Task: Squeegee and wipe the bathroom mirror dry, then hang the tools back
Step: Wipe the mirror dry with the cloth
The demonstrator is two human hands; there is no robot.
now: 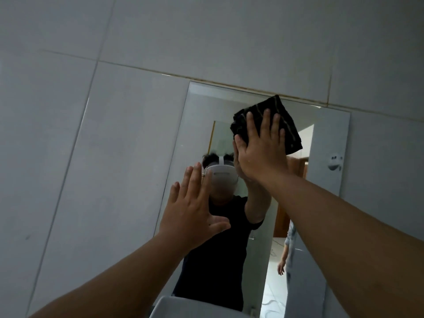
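Fingers straight, our right hand (259,152) presses a dark striped cloth (277,125) flat against the upper part of the bathroom mirror (197,138), just under its top edge. Our left hand (192,210) is spread open at the mirror's left edge, holding nothing.

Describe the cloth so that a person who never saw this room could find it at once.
Start at the mirror on the grey tiled wall. Near its top edge, the right hand presses a folded cloth flat against the glass. It is the only dark fabric there, black with thin pale stripes.
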